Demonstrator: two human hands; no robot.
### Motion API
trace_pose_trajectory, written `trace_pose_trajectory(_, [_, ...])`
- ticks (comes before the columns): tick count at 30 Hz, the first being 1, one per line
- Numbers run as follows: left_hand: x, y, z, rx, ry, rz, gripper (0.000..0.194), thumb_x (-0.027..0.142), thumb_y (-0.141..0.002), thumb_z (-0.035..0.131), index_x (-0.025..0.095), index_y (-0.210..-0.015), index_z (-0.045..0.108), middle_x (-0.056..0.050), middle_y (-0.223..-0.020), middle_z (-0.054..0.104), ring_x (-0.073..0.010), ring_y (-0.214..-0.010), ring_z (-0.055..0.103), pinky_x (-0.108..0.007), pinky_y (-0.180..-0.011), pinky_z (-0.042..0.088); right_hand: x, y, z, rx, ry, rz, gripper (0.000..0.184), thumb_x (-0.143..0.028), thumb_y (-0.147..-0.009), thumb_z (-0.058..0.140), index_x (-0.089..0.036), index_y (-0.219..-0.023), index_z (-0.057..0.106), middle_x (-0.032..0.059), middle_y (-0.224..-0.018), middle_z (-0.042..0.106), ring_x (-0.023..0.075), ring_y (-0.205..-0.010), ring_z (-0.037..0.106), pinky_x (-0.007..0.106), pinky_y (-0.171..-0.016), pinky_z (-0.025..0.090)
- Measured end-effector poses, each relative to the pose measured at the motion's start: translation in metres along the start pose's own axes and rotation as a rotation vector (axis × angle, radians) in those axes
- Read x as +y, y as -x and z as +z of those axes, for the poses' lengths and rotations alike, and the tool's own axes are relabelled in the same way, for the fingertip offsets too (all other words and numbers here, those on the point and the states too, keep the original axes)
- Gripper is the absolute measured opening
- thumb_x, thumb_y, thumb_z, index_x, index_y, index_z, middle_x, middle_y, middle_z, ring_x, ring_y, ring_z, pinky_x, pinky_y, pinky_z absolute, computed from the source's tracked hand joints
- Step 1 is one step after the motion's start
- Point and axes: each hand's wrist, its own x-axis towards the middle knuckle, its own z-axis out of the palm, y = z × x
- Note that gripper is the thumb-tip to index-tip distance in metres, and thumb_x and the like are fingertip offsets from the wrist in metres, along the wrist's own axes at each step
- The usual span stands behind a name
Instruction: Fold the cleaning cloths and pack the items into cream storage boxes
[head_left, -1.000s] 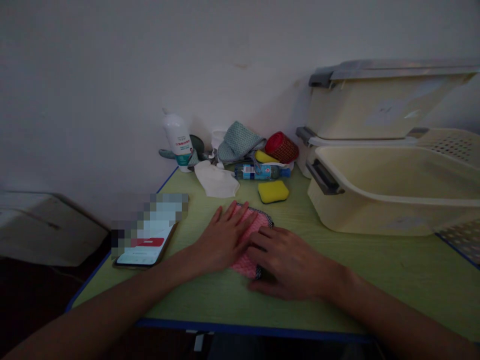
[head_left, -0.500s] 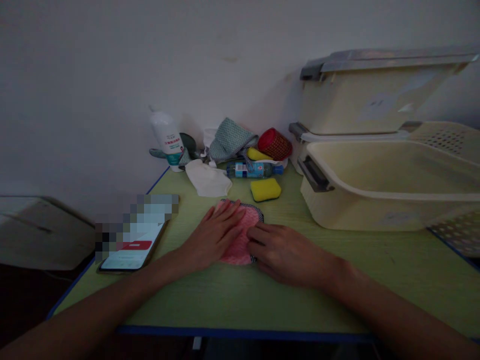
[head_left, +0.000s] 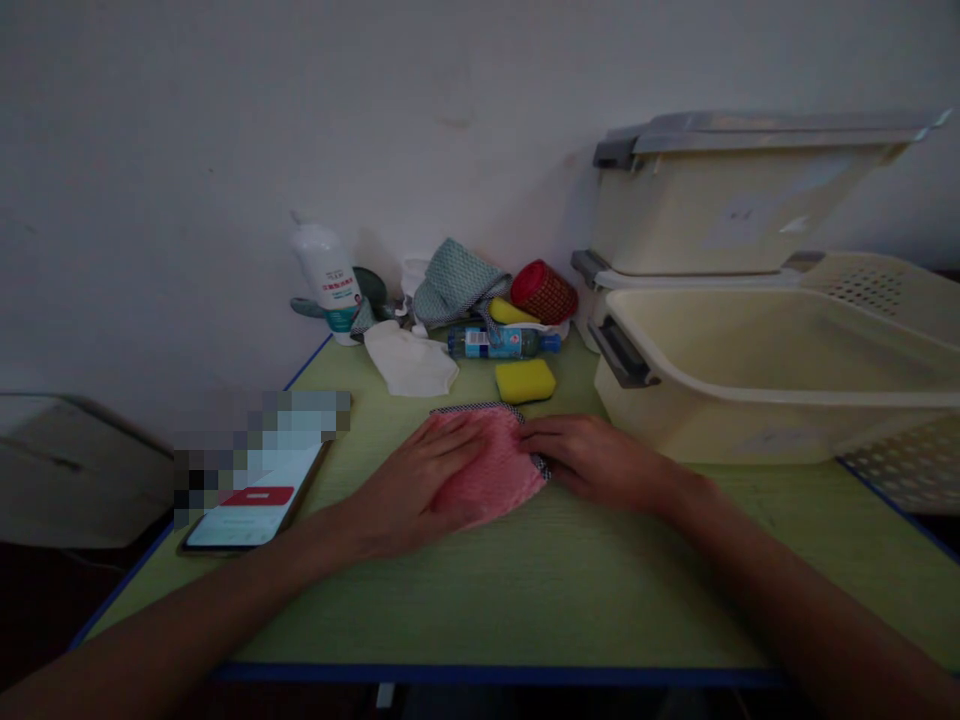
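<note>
A pink cleaning cloth with a black-and-white checked border lies on the green table in front of me. My left hand rests flat on the left part of the cloth, its fingers stretched out. At the cloth's right edge is my right hand, fingers pressed together and closed on the border; the thumb is mostly hidden. Just beyond the cloth sits a yellow sponge with a dark underside.
A phone lies at the left. Behind are a white bottle, a white cloth, a blue-labelled bottle, a blue-green cloth and a red woven cup. Cream bins stand at the right.
The cloth's right side has shifted right and spread wider, with its lower right corner now turned outward. My right hand has moved right and slightly up. My left hand stays on the cloth.
</note>
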Motion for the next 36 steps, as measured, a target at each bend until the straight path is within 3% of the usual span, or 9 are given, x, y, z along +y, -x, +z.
trace_pose_trajectory(5, [0.003,0.001,-0.009,0.076,0.006,0.152,0.074,0.063,-0.072,0.053,0.004,-0.118,0.053,-0.021,-0.125,0.053,-0.0296,-0.117,0.048,-0.043,-0.099,0.037,0.009,0.003,-0.005,0.068,-0.100,0.109,0.026,-0.010,-0.081,0.050,-0.011,-0.106,0.060,0.0117,-0.105,0.066,0.0230,-0.097,0.062,0.035,-0.086,0.046])
trace_pose_trajectory(8, [0.008,0.001,-0.011,0.156,-0.073,0.181,0.059,0.048,-0.064,0.066,0.006,-0.105,0.059,-0.019,-0.111,0.059,-0.0303,-0.103,0.055,-0.043,-0.090,0.044,0.010,0.002,-0.005,0.063,-0.108,0.160,0.027,-0.015,-0.082,0.050,-0.012,-0.107,0.060,0.0114,-0.107,0.066,0.0243,-0.098,0.062,0.037,-0.086,0.046])
trace_pose_trajectory(12, [0.008,0.001,-0.006,0.241,-0.164,0.218,0.024,0.017,-0.070,0.053,0.010,-0.091,0.061,-0.013,-0.093,0.064,-0.0236,-0.086,0.059,-0.036,-0.077,0.048,0.008,0.002,-0.005,0.047,-0.118,0.133,0.026,-0.014,-0.081,0.050,-0.012,-0.104,0.061,0.0109,-0.107,0.067,0.0240,-0.097,0.062,0.036,-0.085,0.046])
trace_pose_trajectory(14, [0.006,0.001,-0.004,0.225,-0.133,0.202,0.020,0.010,-0.073,0.045,0.012,-0.084,0.061,-0.010,-0.085,0.065,-0.0202,-0.078,0.059,-0.031,-0.071,0.048,0.008,0.002,-0.006,0.044,-0.118,0.111,0.027,-0.012,-0.078,0.052,-0.014,-0.104,0.061,0.0101,-0.107,0.066,0.0234,-0.098,0.062,0.034,-0.086,0.045])
trace_pose_trajectory(17, [0.006,0.001,-0.004,0.208,0.003,0.069,0.018,0.012,-0.079,0.042,0.014,-0.077,0.060,-0.007,-0.077,0.064,-0.0179,-0.072,0.059,-0.028,-0.066,0.045,0.009,0.003,-0.006,0.046,-0.128,0.131,0.026,-0.015,-0.080,0.051,-0.014,-0.104,0.061,0.0103,-0.106,0.067,0.0240,-0.096,0.062,0.035,-0.085,0.044])
trace_pose_trajectory(21, [0.007,-0.002,-0.010,0.199,0.193,-0.190,0.027,0.027,-0.082,0.042,0.016,-0.060,0.051,0.000,-0.058,0.053,-0.0128,-0.056,0.050,-0.023,-0.054,0.036,0.009,0.001,-0.004,0.079,-0.192,0.222,0.020,-0.022,-0.085,0.047,-0.013,-0.087,0.064,0.0106,-0.089,0.069,0.0228,-0.082,0.064,0.032,-0.074,0.046])
trace_pose_trajectory(26, [0.002,-0.009,-0.012,0.167,0.495,-0.525,0.033,0.042,-0.079,0.043,0.018,-0.056,0.043,0.005,-0.050,0.035,-0.0099,-0.047,0.035,-0.022,-0.045,0.024,0.002,-0.009,0.002,0.203,-0.377,0.441,0.019,-0.029,-0.083,0.049,-0.016,-0.073,0.059,0.0035,-0.069,0.064,0.0166,-0.063,0.059,0.026,-0.057,0.042])
trace_pose_trajectory(29, [-0.004,-0.012,-0.010,0.200,0.575,-0.596,0.030,0.042,-0.077,0.047,0.016,-0.061,0.048,0.005,-0.052,0.037,-0.0101,-0.048,0.036,-0.022,-0.046,0.024,-0.001,-0.015,0.005,0.253,-0.403,0.511,0.022,-0.028,-0.084,0.046,-0.016,-0.066,0.054,0.0005,-0.061,0.057,0.0136,-0.056,0.053,0.023,-0.050,0.036])
trace_pose_trajectory(36, [-0.004,-0.017,-0.010,0.351,0.531,-0.605,0.016,0.028,-0.076,0.053,0.016,-0.086,0.053,0.007,-0.054,0.043,-0.0101,-0.047,0.039,-0.020,-0.045,0.027,-0.004,-0.022,0.010,0.309,-0.407,0.614,0.025,-0.023,-0.080,0.045,-0.018,-0.056,0.045,-0.0030,-0.054,0.046,0.0105,-0.050,0.043,0.022,-0.047,0.028])
